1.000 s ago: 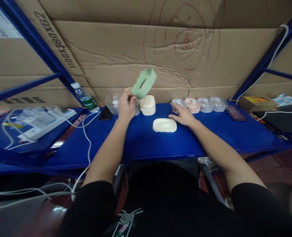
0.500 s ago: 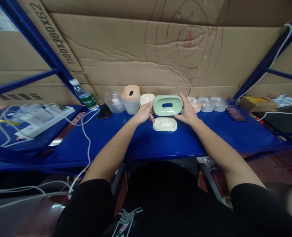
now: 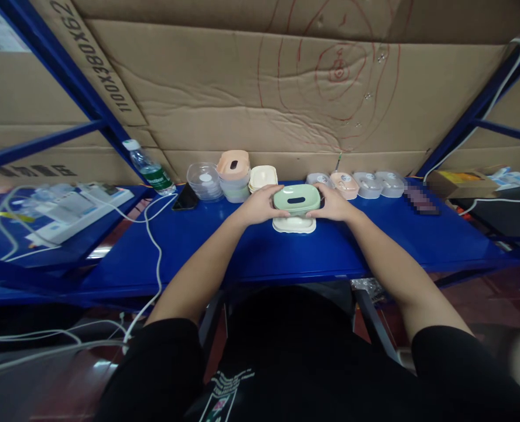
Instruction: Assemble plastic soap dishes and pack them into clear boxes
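green cover (image 3: 297, 193): lowered, flatter | cream base (image 3: 294, 225): back part now hidden | right grip (image 3: 335, 205): now on cover

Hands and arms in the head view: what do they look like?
The left hand and right hand are bare, without gloves; the forearms are bare too. The short sleeves are black, matching the black top with its mostly white print.

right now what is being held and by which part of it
The green slotted piece, gripped at its two ends: left hand on one, right hand on the other.
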`<state>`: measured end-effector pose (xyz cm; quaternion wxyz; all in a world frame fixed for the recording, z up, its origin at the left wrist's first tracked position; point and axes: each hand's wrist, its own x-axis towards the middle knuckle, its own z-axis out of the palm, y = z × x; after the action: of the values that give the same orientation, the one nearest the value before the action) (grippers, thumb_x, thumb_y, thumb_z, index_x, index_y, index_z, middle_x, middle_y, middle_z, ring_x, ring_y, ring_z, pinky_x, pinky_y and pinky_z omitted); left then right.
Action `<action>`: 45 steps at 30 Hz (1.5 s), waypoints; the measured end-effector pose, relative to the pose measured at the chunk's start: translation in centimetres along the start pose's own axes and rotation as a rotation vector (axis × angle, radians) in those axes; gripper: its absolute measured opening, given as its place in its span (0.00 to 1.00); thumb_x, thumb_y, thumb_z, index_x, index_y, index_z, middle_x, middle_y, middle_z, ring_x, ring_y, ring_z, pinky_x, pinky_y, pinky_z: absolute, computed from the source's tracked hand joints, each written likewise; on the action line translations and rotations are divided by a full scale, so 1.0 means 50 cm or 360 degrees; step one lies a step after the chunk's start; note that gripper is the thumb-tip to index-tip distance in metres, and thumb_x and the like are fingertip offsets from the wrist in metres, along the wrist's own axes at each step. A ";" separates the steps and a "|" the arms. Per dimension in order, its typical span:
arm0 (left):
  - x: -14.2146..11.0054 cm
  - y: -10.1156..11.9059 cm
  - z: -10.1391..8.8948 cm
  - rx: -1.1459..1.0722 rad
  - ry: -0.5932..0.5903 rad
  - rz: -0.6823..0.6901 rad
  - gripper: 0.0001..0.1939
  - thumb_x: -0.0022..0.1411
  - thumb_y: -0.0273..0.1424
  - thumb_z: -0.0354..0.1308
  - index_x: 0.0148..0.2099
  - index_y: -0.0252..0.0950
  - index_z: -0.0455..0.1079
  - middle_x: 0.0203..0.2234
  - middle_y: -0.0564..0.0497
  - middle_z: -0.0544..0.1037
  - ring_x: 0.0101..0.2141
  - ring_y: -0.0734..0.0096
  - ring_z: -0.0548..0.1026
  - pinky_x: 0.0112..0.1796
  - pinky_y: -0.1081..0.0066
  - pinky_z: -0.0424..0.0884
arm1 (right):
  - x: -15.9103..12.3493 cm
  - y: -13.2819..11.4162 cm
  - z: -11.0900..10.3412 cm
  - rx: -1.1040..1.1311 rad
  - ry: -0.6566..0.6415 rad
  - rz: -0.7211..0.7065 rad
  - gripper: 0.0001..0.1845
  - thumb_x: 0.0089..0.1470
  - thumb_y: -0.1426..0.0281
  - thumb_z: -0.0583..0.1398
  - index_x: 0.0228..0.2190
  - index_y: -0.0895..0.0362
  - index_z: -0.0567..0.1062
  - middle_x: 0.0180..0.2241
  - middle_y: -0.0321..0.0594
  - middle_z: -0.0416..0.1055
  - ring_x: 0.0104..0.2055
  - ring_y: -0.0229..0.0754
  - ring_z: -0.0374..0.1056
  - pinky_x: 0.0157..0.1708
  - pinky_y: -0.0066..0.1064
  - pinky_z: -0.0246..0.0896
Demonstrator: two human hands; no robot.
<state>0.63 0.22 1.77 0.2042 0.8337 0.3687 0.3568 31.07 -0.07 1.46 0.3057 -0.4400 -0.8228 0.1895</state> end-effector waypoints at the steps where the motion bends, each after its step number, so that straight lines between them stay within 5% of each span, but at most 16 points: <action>1: -0.001 0.002 0.000 0.0055 -0.0055 0.0011 0.47 0.47 0.51 0.81 0.64 0.37 0.76 0.52 0.39 0.83 0.49 0.49 0.82 0.51 0.54 0.79 | 0.000 0.000 -0.001 -0.0018 -0.0026 0.0014 0.54 0.39 0.48 0.79 0.63 0.55 0.71 0.58 0.55 0.78 0.58 0.66 0.76 0.60 0.60 0.72; 9: -0.005 0.018 -0.021 0.0275 -0.0179 -0.0021 0.45 0.46 0.52 0.80 0.63 0.39 0.78 0.62 0.37 0.78 0.63 0.41 0.75 0.67 0.45 0.68 | 0.001 0.012 -0.007 0.0192 -0.0304 -0.0037 0.53 0.41 0.48 0.78 0.64 0.53 0.72 0.61 0.53 0.77 0.61 0.63 0.75 0.61 0.59 0.72; 21: -0.007 0.001 -0.012 0.0171 -0.0365 -0.0034 0.46 0.46 0.52 0.79 0.63 0.36 0.79 0.63 0.36 0.78 0.63 0.42 0.76 0.67 0.47 0.67 | -0.006 0.014 -0.017 0.0028 -0.0381 0.0036 0.45 0.34 0.50 0.81 0.52 0.54 0.79 0.54 0.48 0.82 0.56 0.63 0.78 0.59 0.56 0.73; 35: -0.007 -0.002 -0.012 0.0230 -0.0511 -0.0124 0.53 0.43 0.49 0.80 0.69 0.34 0.74 0.65 0.34 0.77 0.63 0.40 0.76 0.65 0.49 0.70 | -0.003 0.006 -0.009 -0.0091 -0.0480 0.0063 0.46 0.33 0.49 0.81 0.52 0.53 0.78 0.53 0.48 0.81 0.56 0.63 0.77 0.56 0.54 0.74; 45: -0.007 -0.009 -0.010 0.0227 -0.0500 -0.0085 0.47 0.46 0.48 0.79 0.67 0.38 0.76 0.65 0.37 0.77 0.64 0.42 0.76 0.66 0.47 0.68 | -0.002 0.008 -0.007 -0.0143 -0.0489 0.0061 0.42 0.37 0.49 0.80 0.53 0.50 0.80 0.54 0.44 0.82 0.56 0.61 0.78 0.56 0.52 0.75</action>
<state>-0.10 0.29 1.69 0.2090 0.8815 0.3785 0.1896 31.61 0.07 1.44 0.1527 -0.4346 -0.8590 0.2234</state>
